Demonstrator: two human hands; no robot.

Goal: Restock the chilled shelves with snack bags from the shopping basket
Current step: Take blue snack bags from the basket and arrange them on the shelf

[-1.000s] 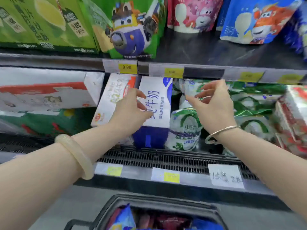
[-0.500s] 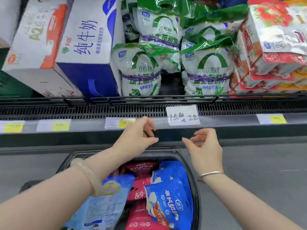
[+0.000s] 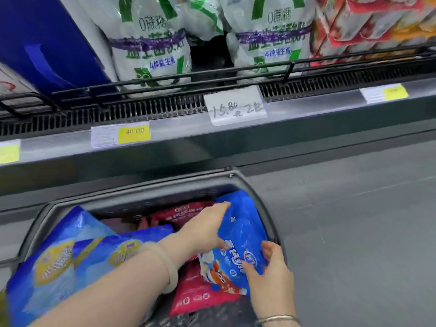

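A dark shopping basket [image 3: 260,201] sits below the chilled shelf [image 3: 306,116], filled with snack bags. A blue snack bag with a cartoon figure [image 3: 243,234] leans against the basket's right wall. My left hand [image 3: 205,228] reaches in from the left, its fingers stretched along the bag's upper left edge and touching it. My right hand [image 3: 267,267] grips the bag's lower right edge between thumb and fingers. Red bags [image 3: 200,298] lie under it, and light blue bags with yellow labels [image 3: 70,258] fill the basket's left side.
On the shelf behind a black wire rail [image 3: 212,76] stand white-and-green bags [image 3: 151,43], a blue milk carton box [image 3: 47,43] at left and red packs [image 3: 365,24] at right. A handwritten price card [image 3: 236,107] hangs on the shelf front. Grey floor [image 3: 354,220] lies to the right.
Both hands dropped from the shelf down into the basket and came onto the blue bag. The view tilted downward and moved closer to the basket.
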